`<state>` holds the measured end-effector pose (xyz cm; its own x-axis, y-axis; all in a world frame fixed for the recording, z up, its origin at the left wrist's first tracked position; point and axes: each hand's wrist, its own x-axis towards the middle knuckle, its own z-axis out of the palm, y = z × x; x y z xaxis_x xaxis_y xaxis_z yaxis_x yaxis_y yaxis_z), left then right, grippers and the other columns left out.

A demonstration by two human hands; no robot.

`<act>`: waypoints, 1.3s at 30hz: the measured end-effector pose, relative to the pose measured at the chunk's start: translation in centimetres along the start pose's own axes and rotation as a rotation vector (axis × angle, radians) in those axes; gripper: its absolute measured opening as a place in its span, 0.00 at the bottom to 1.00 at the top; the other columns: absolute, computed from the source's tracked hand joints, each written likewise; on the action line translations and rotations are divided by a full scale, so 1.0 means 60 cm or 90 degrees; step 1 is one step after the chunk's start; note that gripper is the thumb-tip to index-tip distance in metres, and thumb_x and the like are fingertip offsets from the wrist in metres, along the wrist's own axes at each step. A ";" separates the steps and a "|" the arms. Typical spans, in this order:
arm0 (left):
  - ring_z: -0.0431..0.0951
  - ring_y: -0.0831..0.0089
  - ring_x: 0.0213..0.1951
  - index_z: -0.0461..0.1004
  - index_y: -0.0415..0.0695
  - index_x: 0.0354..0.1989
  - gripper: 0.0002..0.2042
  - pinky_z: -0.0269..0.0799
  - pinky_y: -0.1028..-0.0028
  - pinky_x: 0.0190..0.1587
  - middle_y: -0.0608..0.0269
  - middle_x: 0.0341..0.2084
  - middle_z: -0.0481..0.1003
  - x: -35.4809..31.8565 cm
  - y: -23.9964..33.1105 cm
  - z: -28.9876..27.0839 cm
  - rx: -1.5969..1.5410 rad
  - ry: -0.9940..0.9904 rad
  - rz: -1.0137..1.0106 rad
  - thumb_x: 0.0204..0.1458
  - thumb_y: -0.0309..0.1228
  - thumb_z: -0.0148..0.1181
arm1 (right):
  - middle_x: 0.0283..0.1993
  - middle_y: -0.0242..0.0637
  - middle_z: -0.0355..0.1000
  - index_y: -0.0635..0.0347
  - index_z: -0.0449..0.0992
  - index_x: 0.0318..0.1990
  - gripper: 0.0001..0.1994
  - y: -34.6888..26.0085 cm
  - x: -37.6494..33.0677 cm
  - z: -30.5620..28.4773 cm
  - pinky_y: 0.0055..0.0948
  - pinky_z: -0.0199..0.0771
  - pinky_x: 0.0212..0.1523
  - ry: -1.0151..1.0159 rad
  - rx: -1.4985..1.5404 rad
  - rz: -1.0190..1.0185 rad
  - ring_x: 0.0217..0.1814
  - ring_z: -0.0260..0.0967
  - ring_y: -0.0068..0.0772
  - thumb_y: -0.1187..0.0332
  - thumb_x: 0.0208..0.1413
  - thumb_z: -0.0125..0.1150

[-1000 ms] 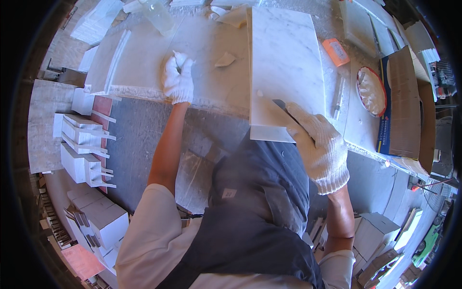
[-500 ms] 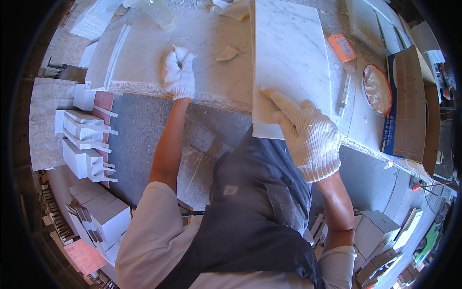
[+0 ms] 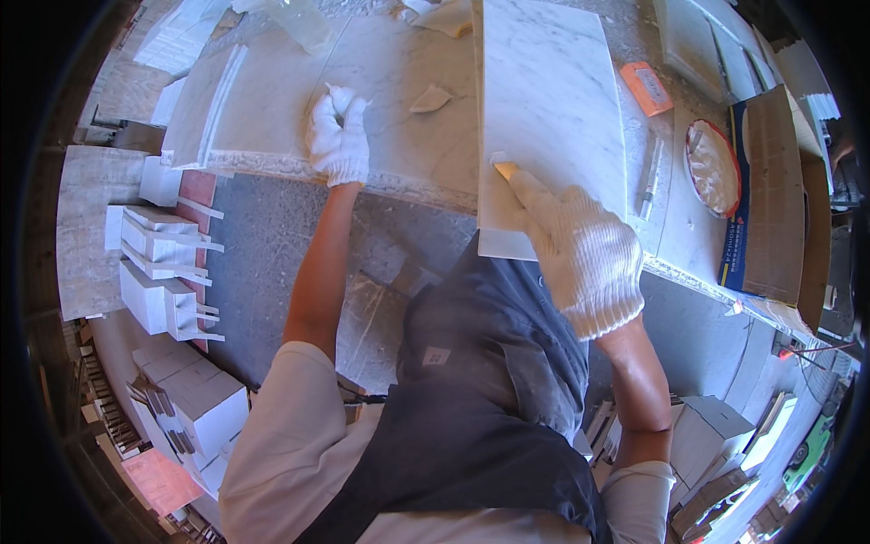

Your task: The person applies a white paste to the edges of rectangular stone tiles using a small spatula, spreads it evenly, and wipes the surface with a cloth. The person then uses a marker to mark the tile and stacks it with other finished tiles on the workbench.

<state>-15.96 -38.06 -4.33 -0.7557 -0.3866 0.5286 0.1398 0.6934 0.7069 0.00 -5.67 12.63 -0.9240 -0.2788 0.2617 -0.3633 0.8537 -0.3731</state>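
Observation:
A long pale marble slab (image 3: pixel 549 100) with grey veins lies over the worktable, its near end reaching the front edge. My right hand (image 3: pixel 584 249), in a white knitted glove, rests on its near right part with the forefinger pointing up-left. A small yellow tip (image 3: pixel 505 170) shows at that finger's end, touching the slab; I cannot tell whether it is a tool or a finger cover. My gloved left hand (image 3: pixel 339 140) lies curled at the table's front edge, on another marble piece (image 3: pixel 399 136). Whatever it pinches, if anything, is too small to name. A broken stone chip (image 3: pixel 430 98) lies nearby.
Right of the slab are an orange box (image 3: pixel 646 89), a clear tube-like tool (image 3: pixel 651 177), a round tub of white paste (image 3: pixel 712 168) and a cardboard carton (image 3: pixel 775 195). White-wrapped stacks (image 3: pixel 156 245) stand at the left beyond the table. A plastic bottle (image 3: pixel 299 25) lies far left.
My right forefinger has shifted very slightly on the slab, and its yellow tip shows more clearly. My left hand stays in place. The whole view has drifted a little.

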 end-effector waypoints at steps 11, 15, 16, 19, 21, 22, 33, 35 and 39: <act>0.79 0.78 0.40 0.77 0.37 0.46 0.10 0.75 0.74 0.50 0.65 0.39 0.80 -0.010 0.043 -0.007 -0.287 0.039 -0.101 0.57 0.24 0.67 | 0.31 0.45 0.73 0.49 0.80 0.58 0.19 -0.001 0.000 -0.005 0.41 0.76 0.31 0.039 0.020 0.017 0.30 0.75 0.48 0.64 0.60 0.64; 0.78 0.77 0.41 0.75 0.38 0.48 0.11 0.74 0.74 0.51 0.63 0.38 0.80 -0.038 0.105 -0.038 -0.314 -0.023 -0.117 0.57 0.22 0.65 | 0.32 0.44 0.74 0.49 0.80 0.58 0.18 0.001 0.008 0.002 0.42 0.76 0.31 0.017 0.023 -0.023 0.30 0.75 0.48 0.64 0.60 0.63; 0.78 0.76 0.42 0.74 0.38 0.47 0.11 0.75 0.73 0.51 0.62 0.38 0.79 -0.050 0.123 -0.048 -0.347 -0.035 -0.134 0.57 0.22 0.65 | 0.32 0.44 0.74 0.49 0.80 0.58 0.18 0.001 0.005 0.001 0.42 0.76 0.32 0.011 0.018 -0.035 0.30 0.75 0.48 0.65 0.60 0.63; 0.77 0.76 0.43 0.73 0.39 0.46 0.10 0.74 0.73 0.52 0.62 0.40 0.79 -0.082 0.171 -0.083 -0.380 -0.079 -0.151 0.57 0.20 0.63 | 0.33 0.44 0.75 0.50 0.80 0.58 0.18 0.000 -0.016 -0.008 0.42 0.76 0.32 -0.022 0.014 -0.033 0.31 0.76 0.48 0.65 0.60 0.63; 0.77 0.76 0.44 0.72 0.40 0.45 0.09 0.74 0.73 0.53 0.62 0.42 0.79 -0.100 0.197 -0.098 -0.413 -0.122 -0.159 0.58 0.19 0.61 | 0.34 0.43 0.76 0.50 0.80 0.57 0.18 -0.001 -0.033 -0.015 0.42 0.77 0.33 -0.055 0.013 0.030 0.32 0.76 0.47 0.66 0.59 0.64; 0.77 0.75 0.45 0.72 0.40 0.45 0.09 0.74 0.73 0.53 0.61 0.43 0.78 -0.105 0.207 -0.105 -0.438 -0.152 -0.168 0.58 0.18 0.61 | 0.34 0.43 0.76 0.51 0.81 0.56 0.18 0.000 -0.036 -0.015 0.41 0.78 0.34 0.006 0.093 0.028 0.31 0.76 0.47 0.68 0.57 0.66; 0.79 0.66 0.54 0.71 0.41 0.62 0.25 0.75 0.70 0.57 0.57 0.54 0.78 -0.106 0.254 -0.146 -0.089 -0.387 0.142 0.55 0.26 0.69 | 0.42 0.45 0.78 0.56 0.81 0.57 0.19 0.022 -0.145 -0.011 0.35 0.77 0.41 0.032 0.339 0.229 0.37 0.77 0.45 0.75 0.57 0.66; 0.83 0.63 0.48 0.73 0.44 0.59 0.25 0.78 0.70 0.51 0.56 0.47 0.81 -0.099 0.260 -0.150 -0.003 -0.358 0.251 0.53 0.28 0.72 | 0.41 0.46 0.78 0.55 0.80 0.58 0.20 0.024 -0.159 -0.005 0.36 0.77 0.40 0.034 0.340 0.218 0.37 0.77 0.46 0.75 0.57 0.67; 0.83 0.61 0.48 0.74 0.46 0.59 0.24 0.78 0.69 0.51 0.56 0.48 0.81 -0.080 0.274 -0.165 0.052 -0.407 0.290 0.53 0.30 0.72 | 0.30 0.39 0.71 0.64 0.81 0.56 0.18 0.025 -0.168 0.001 0.27 0.71 0.35 0.095 0.359 0.191 0.29 0.65 0.29 0.77 0.56 0.65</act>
<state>-3.70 -30.82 9.36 -0.8602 0.3537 0.3673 0.4951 0.7517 0.4357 8.77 -1.56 9.39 -0.9831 0.0345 0.1796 -0.1370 0.5114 -0.8483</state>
